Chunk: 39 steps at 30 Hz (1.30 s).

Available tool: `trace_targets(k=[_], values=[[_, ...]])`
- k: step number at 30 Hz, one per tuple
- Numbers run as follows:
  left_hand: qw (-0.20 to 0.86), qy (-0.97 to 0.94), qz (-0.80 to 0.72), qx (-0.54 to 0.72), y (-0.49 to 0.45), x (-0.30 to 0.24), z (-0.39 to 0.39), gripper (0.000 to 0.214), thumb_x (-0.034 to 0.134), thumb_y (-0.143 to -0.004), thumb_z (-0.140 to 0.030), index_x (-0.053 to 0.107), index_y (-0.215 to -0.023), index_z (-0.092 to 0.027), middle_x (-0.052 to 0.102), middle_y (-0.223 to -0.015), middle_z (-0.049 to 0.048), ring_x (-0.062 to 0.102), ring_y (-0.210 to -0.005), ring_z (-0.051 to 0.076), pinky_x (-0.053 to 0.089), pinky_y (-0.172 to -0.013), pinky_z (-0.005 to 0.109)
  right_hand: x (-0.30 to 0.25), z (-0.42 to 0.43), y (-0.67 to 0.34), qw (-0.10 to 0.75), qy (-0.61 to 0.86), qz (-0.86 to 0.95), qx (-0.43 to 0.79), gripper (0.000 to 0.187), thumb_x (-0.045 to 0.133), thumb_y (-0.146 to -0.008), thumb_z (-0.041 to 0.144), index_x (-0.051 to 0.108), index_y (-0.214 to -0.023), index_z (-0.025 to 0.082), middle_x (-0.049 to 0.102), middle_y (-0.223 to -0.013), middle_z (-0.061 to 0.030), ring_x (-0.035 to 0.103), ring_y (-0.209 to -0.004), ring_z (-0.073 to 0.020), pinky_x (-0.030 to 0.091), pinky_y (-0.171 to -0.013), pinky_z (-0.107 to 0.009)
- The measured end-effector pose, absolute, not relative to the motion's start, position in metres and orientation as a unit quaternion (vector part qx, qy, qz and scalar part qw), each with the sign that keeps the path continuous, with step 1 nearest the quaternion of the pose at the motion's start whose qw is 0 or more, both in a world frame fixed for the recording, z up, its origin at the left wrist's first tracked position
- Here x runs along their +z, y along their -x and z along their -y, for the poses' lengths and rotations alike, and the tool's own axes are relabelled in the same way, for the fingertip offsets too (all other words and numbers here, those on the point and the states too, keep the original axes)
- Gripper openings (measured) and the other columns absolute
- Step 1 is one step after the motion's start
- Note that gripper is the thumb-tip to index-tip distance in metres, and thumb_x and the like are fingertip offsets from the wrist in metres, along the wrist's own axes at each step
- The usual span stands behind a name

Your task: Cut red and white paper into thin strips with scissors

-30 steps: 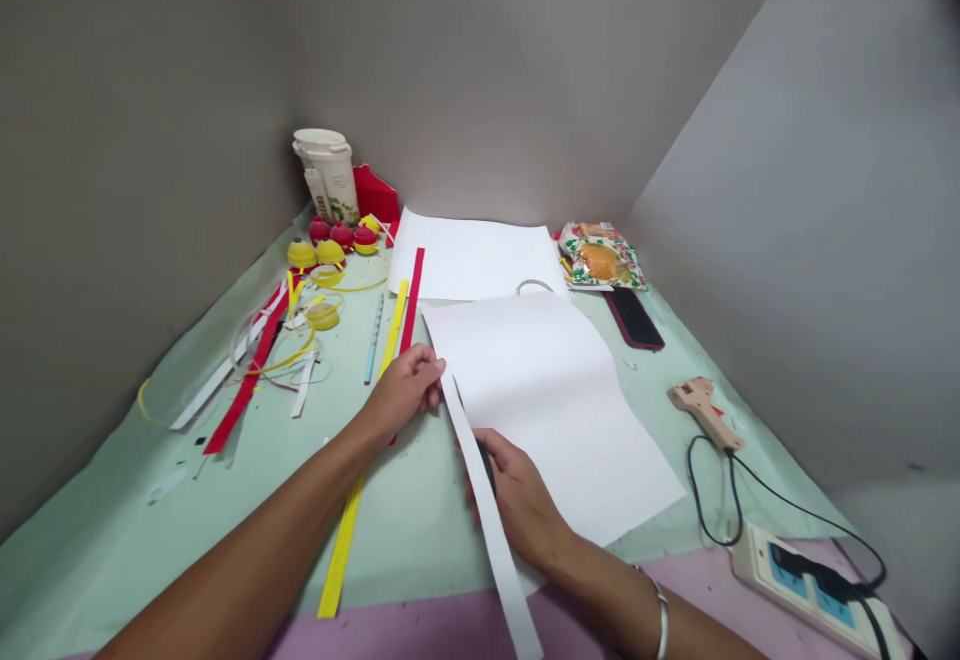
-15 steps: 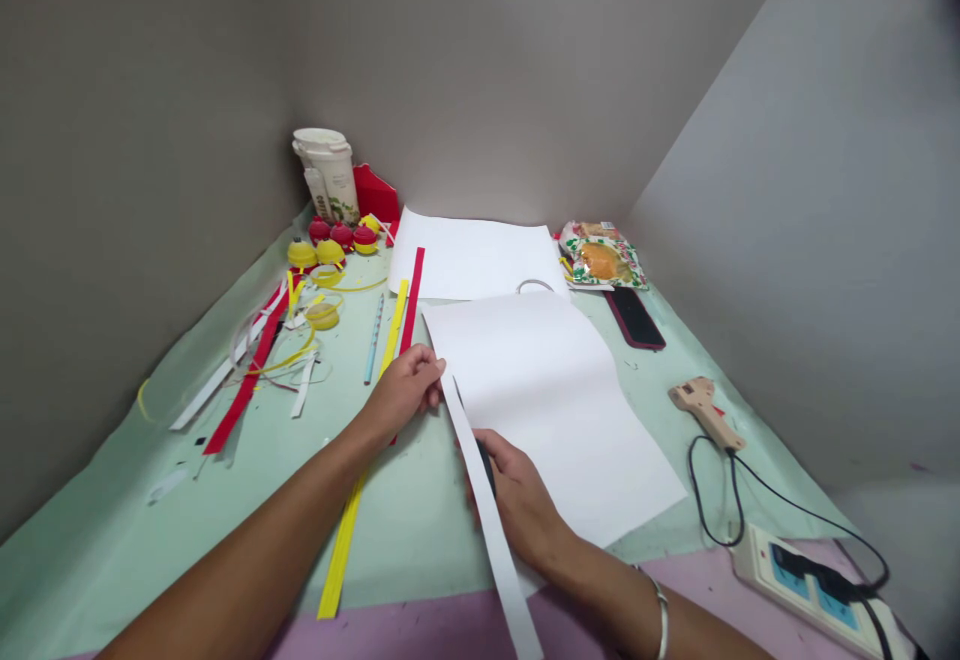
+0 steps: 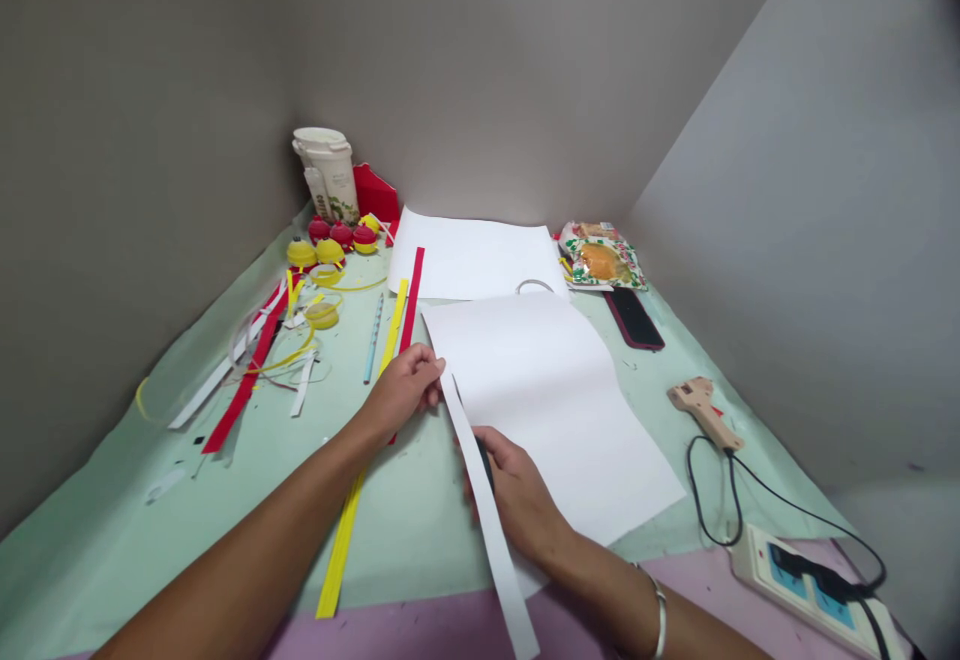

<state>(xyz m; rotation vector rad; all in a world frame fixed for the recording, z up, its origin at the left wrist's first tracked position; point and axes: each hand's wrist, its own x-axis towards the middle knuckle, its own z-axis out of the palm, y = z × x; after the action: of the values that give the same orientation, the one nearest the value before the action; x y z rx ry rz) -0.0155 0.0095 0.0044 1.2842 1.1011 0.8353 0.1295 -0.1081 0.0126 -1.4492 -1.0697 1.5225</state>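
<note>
White paper, head view: large cutting sheet (image 3: pixel 555 390) at centre of pale green table cover (image 3: pixel 420 540), gently buckled, with narrow paper strip (image 3: pixel 491 530) along its left side, separated over most of its length and running down toward the near table edge. Left hand (image 3: pixel 409 380): thumb and fingertips pinched on upper end of strip; wrist above long yellow strip (image 3: pixel 347 550). Right hand (image 3: pixel 517 490): fingers wrapped around dark-handled scissors (image 3: pixel 484 462), mostly hidden behind strip; blade spread impossible to tell. Left of sheet: patterned pencil (image 3: pixel 373 340) and red strip (image 3: pixel 412 300). Beyond: second white sheet (image 3: pixel 480 255), near wall. Right: smartphone (image 3: pixel 636 318), glue gun (image 3: pixel 705 410) with looped black cable, and power strip (image 3: pixel 802 580) at near corner. Far left: white lidded cup (image 3: pixel 330 175), upright behind red and yellow rounded pieces (image 3: pixel 330 253).
</note>
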Motion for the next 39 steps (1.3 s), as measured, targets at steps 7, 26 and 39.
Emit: trace_targets(k=[7,26,39], values=[[0.589,-0.552,-0.468,0.359,0.0156,0.0028,-0.0098,0.023,0.056,-0.083,-0.039,0.044,-0.075,-0.021,0.053,-0.048,-0.0044,0.045,-0.043,0.01,0.029,-0.044,0.021,0.0095,0.1052,-0.1289,0.387,0.56,0.427,0.595,0.031,0.048,-0.085,0.023,0.066,-0.11,0.022,0.053,-0.062,0.0044,0.046,-0.049,-0.01,0.042,-0.055,-0.023],[0.587,-0.551,-0.472,0.36,0.0159,0.001,-0.0108,0.024,0.056,-0.083,-0.04,0.045,-0.074,-0.021,0.053,-0.047,-0.0045,0.045,-0.043,0.01,0.029,-0.043,0.021,0.0101,0.1058,-0.1293,0.393,0.561,0.433,0.586,0.031,0.048,-0.085,0.022,0.068,-0.108,0.023,0.053,-0.061,0.0048,0.044,-0.05,-0.0102,0.043,-0.059,-0.024],[0.582,-0.566,-0.463,0.355,0.0157,0.0013,-0.0108,0.023,0.055,-0.083,-0.039,0.046,-0.075,-0.02,0.053,-0.048,-0.0039,0.044,-0.043,0.01,0.029,-0.043,0.022,0.0101,0.1019,-0.1293,0.389,0.563,0.436,0.584,0.03,0.046,-0.085,0.02,0.067,-0.107,0.022,0.052,-0.06,0.0048,0.046,-0.049,-0.0101,0.041,-0.055,-0.024]])
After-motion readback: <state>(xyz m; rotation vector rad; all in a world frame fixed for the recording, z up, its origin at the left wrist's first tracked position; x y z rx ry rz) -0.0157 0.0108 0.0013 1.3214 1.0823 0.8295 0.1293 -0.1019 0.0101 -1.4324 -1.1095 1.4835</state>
